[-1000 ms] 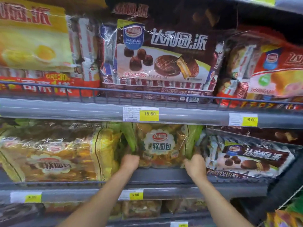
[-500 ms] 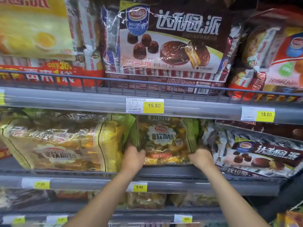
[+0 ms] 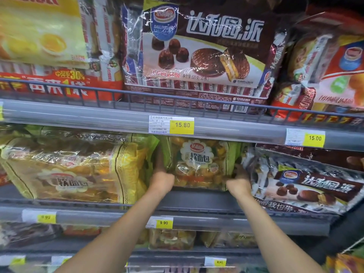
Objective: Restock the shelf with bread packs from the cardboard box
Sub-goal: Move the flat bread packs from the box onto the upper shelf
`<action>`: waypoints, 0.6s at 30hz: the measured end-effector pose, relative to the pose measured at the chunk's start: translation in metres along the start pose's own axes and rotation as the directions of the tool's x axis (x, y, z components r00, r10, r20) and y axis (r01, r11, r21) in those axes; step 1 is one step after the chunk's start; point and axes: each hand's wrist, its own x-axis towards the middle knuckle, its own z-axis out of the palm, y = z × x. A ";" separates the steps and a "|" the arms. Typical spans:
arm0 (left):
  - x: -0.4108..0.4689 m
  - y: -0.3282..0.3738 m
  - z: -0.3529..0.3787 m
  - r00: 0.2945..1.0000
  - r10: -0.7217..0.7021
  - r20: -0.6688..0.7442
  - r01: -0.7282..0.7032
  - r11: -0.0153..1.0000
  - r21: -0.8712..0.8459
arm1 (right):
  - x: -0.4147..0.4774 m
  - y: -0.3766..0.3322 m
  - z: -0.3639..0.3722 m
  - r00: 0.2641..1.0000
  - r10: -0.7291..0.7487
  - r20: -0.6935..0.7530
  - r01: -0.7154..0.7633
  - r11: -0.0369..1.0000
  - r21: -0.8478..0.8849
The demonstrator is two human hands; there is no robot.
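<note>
Bread pack (image 3: 199,162): stood upright on middle shelf (image 3: 197,201), between yellow bread bag (image 3: 74,170) and chocolate-pie pack (image 3: 307,186). My left hand (image 3: 162,179) and right hand (image 3: 239,181) gripped its lower sides. Best pushed back squarely, label outward.

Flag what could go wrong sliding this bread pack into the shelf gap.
1. The slot is tight: the bread pack, held by the left hand and right hand, may crumple against the yellow pack or the chocolate pie pack.
2. Its top sits close under the upper shelf rail and could catch there.
</note>
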 end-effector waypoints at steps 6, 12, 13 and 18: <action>-0.017 -0.011 0.002 0.954 0.279 0.107 -0.290 0.774 0.562 | -0.036 -0.013 -0.003 0.988 -0.155 0.006 0.154 0.973 -0.173; -0.010 -0.017 0.003 0.934 0.243 0.261 -0.356 0.606 0.711 | -0.039 -0.016 -0.008 0.945 -0.125 0.303 0.250 0.871 -0.422; -0.009 -0.016 0.004 0.936 0.174 0.305 -0.345 0.624 0.701 | -0.037 -0.017 -0.008 0.938 -0.122 0.325 0.259 0.868 -0.423; 0.003 -0.010 0.006 0.923 0.046 0.383 -0.330 0.607 0.723 | -0.020 -0.014 -0.001 0.914 -0.116 0.390 0.280 0.875 -0.395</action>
